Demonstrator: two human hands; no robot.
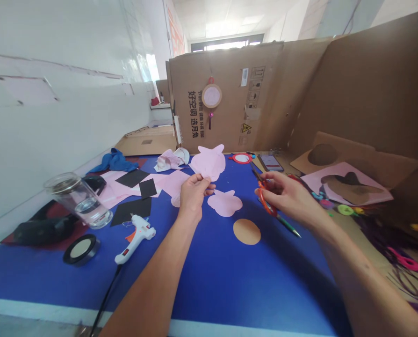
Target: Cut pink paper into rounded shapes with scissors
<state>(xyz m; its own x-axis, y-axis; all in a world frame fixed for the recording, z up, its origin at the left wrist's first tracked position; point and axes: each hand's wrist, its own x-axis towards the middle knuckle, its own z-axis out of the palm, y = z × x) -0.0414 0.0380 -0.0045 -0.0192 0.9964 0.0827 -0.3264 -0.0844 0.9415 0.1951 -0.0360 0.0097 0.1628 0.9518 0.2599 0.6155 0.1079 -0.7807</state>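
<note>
At our far left sit a glass jar (pixel 78 199) and a glue gun (pixel 135 236). Our left hand (pixel 194 194) pinches the pink paper cutout (pixel 209 161) by its lower edge, the sheet standing at twelve o'clock from the fingers. At three o'clock from it, our right hand (pixel 286 196) grips the orange scissors (pixel 263 189). The blades point toward eleven o'clock, near the paper but apart from it.

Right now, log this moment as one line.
left hand: holds pink paper cutout | right hand: holds orange scissors | blue mat: second pink cutout, brown disc, glue gun
</note>
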